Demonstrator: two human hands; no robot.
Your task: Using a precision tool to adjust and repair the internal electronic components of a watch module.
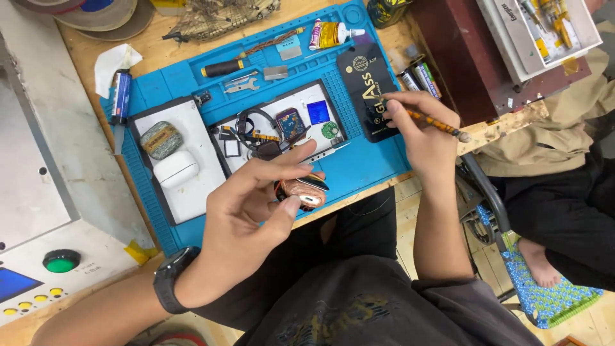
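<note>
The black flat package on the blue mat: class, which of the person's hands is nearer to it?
Right. The right hand rests over the black package's lower edge; the left hand is down-left, off it.

- Your left hand (246,208) covers much of the small round orange-patterned device (301,192); only its right end shows past your thumb.
- The tip of the amber-handled tool (435,122) is hidden inside your right hand (419,131).
- The small parts on the white tray (288,125) are too tangled and small to tell apart.
- The top edge cuts off the netted object (218,18) and the grey machine (544,29).
- At the right edge, someone's bare foot (541,266) shows, perhaps seated; the rest is out of view.
</note>
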